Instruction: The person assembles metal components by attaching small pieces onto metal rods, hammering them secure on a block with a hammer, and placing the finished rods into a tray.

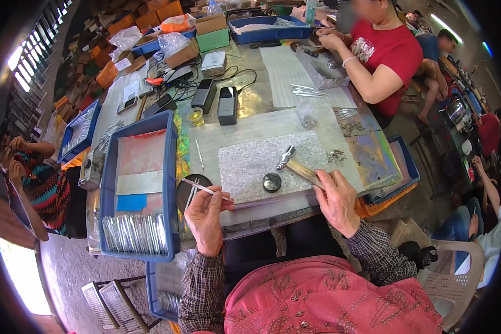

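My left hand [205, 222] pinches a thin silver metal rod [196, 185] above the left front corner of the speckled stone slab [242, 164]. A dark round disc [183, 195] with a couple of slim metal pieces lies beneath and beside that hand. In my right hand [339, 201] is the wooden handle of a hammer [301, 172]; its metal head rests on or just over the slab. Close to the hammer sits a small round black-rimmed object [271, 182]. One more slender rod [199, 153] lies left of the slab, and tiny metal bits [336, 156] are heaped at its right.
A blue tray [175, 167] full of silver rods stands at my left. Black box-shaped devices [227, 106], cables and a small yellow tape roll [195, 116] lie beyond. Across the table, a person in red [387, 53] works near loose rods [310, 91]. A plastic chair [473, 261] stands right.
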{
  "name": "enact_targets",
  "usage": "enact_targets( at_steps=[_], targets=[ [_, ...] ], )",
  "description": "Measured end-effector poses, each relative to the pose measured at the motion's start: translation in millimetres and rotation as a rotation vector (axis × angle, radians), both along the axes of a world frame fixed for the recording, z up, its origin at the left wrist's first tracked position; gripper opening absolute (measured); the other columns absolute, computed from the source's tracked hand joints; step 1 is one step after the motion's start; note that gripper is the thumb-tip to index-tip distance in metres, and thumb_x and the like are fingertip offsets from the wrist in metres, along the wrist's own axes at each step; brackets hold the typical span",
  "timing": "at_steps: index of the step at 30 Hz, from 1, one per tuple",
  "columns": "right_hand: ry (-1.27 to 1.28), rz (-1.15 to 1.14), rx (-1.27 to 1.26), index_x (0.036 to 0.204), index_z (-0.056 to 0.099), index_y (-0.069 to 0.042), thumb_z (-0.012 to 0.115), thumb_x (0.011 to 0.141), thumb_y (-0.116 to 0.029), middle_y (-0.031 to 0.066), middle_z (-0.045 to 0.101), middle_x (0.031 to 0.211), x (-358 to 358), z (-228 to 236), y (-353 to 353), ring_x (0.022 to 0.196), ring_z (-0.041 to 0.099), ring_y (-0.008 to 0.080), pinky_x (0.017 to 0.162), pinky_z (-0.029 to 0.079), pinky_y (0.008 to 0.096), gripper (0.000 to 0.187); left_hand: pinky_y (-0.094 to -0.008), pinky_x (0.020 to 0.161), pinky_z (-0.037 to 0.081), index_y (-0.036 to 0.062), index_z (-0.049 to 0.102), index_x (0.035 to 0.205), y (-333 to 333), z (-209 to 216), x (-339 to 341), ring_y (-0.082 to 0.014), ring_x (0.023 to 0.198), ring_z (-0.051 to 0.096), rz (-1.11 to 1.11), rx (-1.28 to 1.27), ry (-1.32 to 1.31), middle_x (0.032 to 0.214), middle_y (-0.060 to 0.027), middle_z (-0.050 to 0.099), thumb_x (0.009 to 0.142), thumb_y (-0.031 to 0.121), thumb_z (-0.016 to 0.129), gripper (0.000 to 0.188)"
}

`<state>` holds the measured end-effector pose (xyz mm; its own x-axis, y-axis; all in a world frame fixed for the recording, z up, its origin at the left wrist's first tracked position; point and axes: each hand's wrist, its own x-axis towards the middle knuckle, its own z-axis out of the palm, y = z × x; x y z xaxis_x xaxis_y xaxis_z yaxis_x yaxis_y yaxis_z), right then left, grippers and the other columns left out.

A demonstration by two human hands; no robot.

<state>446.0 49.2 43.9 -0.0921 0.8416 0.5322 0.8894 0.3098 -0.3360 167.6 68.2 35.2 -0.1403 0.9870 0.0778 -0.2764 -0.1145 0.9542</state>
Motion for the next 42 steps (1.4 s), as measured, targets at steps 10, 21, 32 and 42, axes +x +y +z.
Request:
enact_targets(
  at_steps=[10, 21, 32, 42],
  targets=[
    [0.008, -0.004, -0.017, 0.113, 0.058, -0.002, 0.069, 0.078, 0.001, 0.0127, 0.054, 0.085, -1.5, -4.3, 0.7, 0.072, 0.059, 0.0311, 0.061, 0.048, 0.04, 0.037, -0.0271, 0.069, 0.056, -0.0063, 0.063, 0.104, 5.4, 18.8, 28.8, -0.0155, 0.075, 0.067, -0.042, 0.007, 0.118, 0.087, -0.0109, 0.068, 0.094, 0.001, 0.058, 0.013],
    [-0.003, -0.003, -0.023, 0.11, 0.056, -0.006, 0.07, 0.078, -0.006, 0.0099, 0.05, 0.083, 1.5, -8.1, 1.9, 0.072, 0.057, 0.0289, 0.059, 0.046, 0.04, 0.035, -0.0227, 0.069, 0.052, -0.006, 0.065, 0.102, 27.2, 2.1, 62.9, -0.0102, 0.075, 0.064, -0.05, 0.144, 0.401, 0.084, -0.0064, 0.068, 0.093, 0.001, 0.061, 0.012],
    [0.005, -0.005, -0.054, 0.112, 0.057, -0.005, 0.07, 0.08, -0.004, 0.0113, 0.052, 0.085, 3.0, -6.2, 0.8, 0.073, 0.058, 0.03, 0.061, 0.048, 0.0404, 0.035, -0.0235, 0.067, 0.052, -0.0033, 0.068, 0.099, 26.7, -0.9, 68.2, -0.0087, 0.073, 0.066, 0.014, 0.208, 0.473, 0.08, -0.008, 0.07, 0.088, 0.003, 0.068, 0.012],
    [-0.026, 0.0, -0.011, 0.11, 0.057, -0.002, 0.071, 0.077, -0.004, 0.0109, 0.052, 0.085, 1.8, -7.8, 3.5, 0.077, 0.059, 0.0296, 0.064, 0.049, 0.0399, 0.035, -0.0238, 0.069, 0.052, -0.0054, 0.067, 0.094, 23.9, 3.4, 72.1, -0.0097, 0.075, 0.064, 0.03, 0.278, 0.616, 0.083, -0.0075, 0.069, 0.088, -0.002, 0.065, 0.007]
  ],
)
